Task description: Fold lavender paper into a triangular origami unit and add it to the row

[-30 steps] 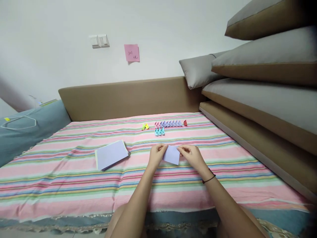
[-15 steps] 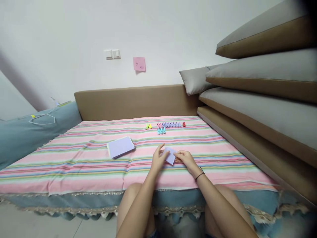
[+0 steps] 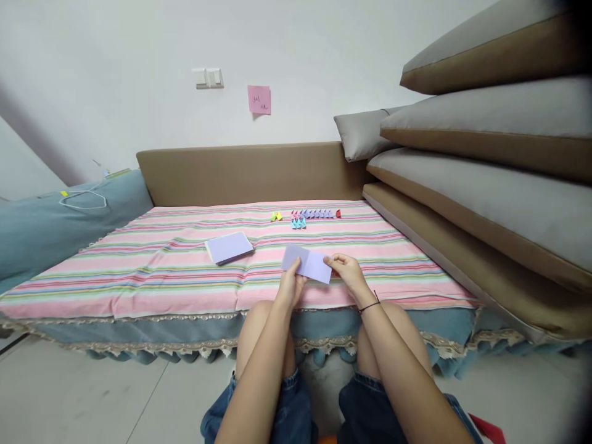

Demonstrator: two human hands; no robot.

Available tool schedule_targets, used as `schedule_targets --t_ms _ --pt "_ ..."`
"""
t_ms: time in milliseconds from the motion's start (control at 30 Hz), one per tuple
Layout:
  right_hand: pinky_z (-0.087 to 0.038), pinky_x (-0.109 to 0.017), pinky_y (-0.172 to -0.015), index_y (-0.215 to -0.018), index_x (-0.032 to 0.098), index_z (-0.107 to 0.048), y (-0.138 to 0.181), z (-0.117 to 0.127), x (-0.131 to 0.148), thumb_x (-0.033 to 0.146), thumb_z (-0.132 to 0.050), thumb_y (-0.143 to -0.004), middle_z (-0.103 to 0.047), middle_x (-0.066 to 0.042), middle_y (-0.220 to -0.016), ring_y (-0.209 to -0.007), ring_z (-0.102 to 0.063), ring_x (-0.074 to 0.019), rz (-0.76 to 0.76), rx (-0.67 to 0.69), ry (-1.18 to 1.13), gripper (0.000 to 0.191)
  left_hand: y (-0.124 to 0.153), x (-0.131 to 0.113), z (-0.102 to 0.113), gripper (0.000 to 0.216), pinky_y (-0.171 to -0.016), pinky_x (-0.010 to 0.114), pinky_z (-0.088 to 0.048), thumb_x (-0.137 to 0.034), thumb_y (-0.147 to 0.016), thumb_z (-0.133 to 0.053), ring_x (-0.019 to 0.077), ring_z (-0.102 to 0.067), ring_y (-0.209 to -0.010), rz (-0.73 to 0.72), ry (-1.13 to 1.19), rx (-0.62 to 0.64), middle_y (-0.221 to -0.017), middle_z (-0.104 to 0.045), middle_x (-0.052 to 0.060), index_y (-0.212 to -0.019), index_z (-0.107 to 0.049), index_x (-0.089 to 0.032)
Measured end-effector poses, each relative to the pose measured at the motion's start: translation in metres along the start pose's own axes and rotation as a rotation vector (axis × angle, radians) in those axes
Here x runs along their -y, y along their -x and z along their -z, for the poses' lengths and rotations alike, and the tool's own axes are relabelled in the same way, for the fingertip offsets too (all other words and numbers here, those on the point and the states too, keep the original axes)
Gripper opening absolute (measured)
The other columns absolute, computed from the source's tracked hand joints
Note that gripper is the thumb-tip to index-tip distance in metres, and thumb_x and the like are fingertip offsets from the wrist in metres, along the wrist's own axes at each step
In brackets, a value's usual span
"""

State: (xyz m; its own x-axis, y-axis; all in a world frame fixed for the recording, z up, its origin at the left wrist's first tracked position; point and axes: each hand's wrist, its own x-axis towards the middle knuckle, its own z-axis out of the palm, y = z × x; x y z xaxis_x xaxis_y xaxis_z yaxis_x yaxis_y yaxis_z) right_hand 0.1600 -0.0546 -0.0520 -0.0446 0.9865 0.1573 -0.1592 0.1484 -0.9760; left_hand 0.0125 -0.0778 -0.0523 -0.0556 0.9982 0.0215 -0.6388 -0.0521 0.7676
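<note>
A lilac sheet of paper (image 3: 315, 266), creased across its middle, is stretched between my two hands just above the striped bed cover. My left hand (image 3: 290, 282) pinches its lower edge near the crease, thumb on top. At the paper's right end, my right hand (image 3: 346, 269) grips the edge between thumb and fingers. Left of the hands lies a stack of lilac paper (image 3: 229, 247). Further back stand small folded paper pieces: a row of lilac ones (image 3: 317, 214), several light blue ones (image 3: 298, 224), two yellow-green ones (image 3: 276, 216) and a red one (image 3: 338, 213).
The striped cover (image 3: 176, 271) spreads over the bed, with a brown backboard (image 3: 250, 176) behind. Large grey and brown cushions (image 3: 485, 166) pile up on the right. A blue bolster (image 3: 41, 228) with a white cable lies at the left.
The folded lilac square has been opened out into a longer rectangle. My left hand has shifted to its lower edge. The camera view has tilted further down.
</note>
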Motion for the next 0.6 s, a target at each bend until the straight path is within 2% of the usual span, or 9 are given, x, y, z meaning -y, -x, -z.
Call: schedule_targets --t_ms 67,167,267,367,467,600 --pt "-0.046 -0.028 -0.058 -0.074 0.017 -0.059 0.004 0.003 0.006 0.048 -0.077 -0.056 -0.061 0.002 -0.061 -0.058 -0.058 -0.0146 0.053 -0.050 0.013 0.040 0.001 -0.003 -0.002 0.032 -0.088 0.034 -0.052 -0.026 -0.077 -0.062 0.0219 -0.059 -0.108 0.008 0.057 -0.019 -0.117 -0.063 0.011 -0.107 -0.058 -0.015" --pt "-0.047 -0.028 -0.063 -0.099 0.018 -0.061 0.009 0.004 0.011 0.041 -0.073 -0.061 -0.067 -0.001 -0.074 -0.070 -0.061 -0.0170 0.127 -0.127 0.040 0.046 0.002 -0.003 -0.006 0.027 -0.086 0.033 -0.053 -0.025 -0.079 -0.059 0.0212 -0.060 -0.107 0.039 0.116 -0.023 -0.114 -0.065 0.009 -0.105 -0.060 -0.015" --pt "-0.048 -0.031 -0.073 -0.096 0.018 -0.065 0.012 0.003 0.013 0.040 -0.067 -0.068 -0.070 -0.008 -0.094 -0.087 -0.063 -0.0214 0.165 -0.200 0.055 0.036 0.003 0.003 -0.012 0.026 -0.084 0.029 -0.054 -0.022 -0.079 -0.059 0.0190 -0.061 -0.106 0.058 0.158 -0.001 -0.111 -0.067 0.007 -0.104 -0.062 -0.016" --pt "-0.048 -0.034 -0.079 -0.091 0.017 -0.068 0.014 0.003 0.013 0.039 -0.062 -0.073 -0.070 -0.009 -0.100 -0.095 -0.062 -0.0237 0.161 -0.247 0.039 0.029 0.001 0.007 -0.016 0.028 -0.073 0.024 -0.055 -0.014 -0.073 -0.064 0.0158 -0.065 -0.092 0.077 0.171 0.016 -0.103 -0.069 0.006 -0.101 -0.064 -0.015" --pt "-0.049 -0.034 -0.081 -0.098 0.017 -0.068 0.017 0.002 0.013 0.037 -0.063 -0.075 -0.069 -0.009 -0.107 -0.097 -0.063 -0.0239 0.131 -0.217 0.001 0.031 0.001 0.008 -0.015 0.026 -0.056 0.016 -0.052 -0.011 -0.069 -0.068 0.0105 -0.065 -0.072 0.092 0.170 -0.009 -0.088 -0.071 0.004 -0.095 -0.065 -0.013" --pt "-0.050 -0.033 -0.083 -0.121 0.022 -0.058 0.024 0.001 0.011 0.031 -0.072 -0.070 -0.068 -0.006 -0.113 -0.097 -0.064 -0.0216 0.008 -0.072 -0.130 0.053 0.006 0.003 -0.007 0.032 -0.057 0.016 -0.054 -0.010 -0.066 -0.073 0.0098 -0.065 -0.069 0.101 0.147 -0.043 -0.084 -0.070 0.001 -0.096 -0.065 -0.014"
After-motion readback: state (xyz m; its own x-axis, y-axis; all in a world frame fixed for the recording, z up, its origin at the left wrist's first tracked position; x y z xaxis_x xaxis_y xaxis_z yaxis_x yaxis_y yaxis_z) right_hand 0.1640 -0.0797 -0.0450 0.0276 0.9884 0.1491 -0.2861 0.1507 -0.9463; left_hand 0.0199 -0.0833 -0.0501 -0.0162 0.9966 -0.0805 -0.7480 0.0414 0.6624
